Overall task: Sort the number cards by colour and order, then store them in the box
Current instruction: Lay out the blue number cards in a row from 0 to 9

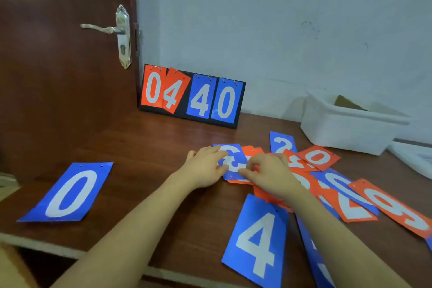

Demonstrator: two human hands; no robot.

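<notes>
As I read it, the blue paper card with a white 3 [230,161] lies lengthwise between both hands; left hand [205,166] flat on its edge, right hand [268,172] apparently pinching its near corner.

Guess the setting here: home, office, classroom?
Probably an ordinary indoor room, home or small office; can't tell which. A wooden table stands against a painted wall beside a dark wooden door with a lever handle. A tabletop scoreboard leans against the wall.

Blue cards [67,194] and orange-red cards [395,208] carry white numerals on the dark brown wooden table [145,161]; the white box [346,129] stands at its far right edge.
</notes>
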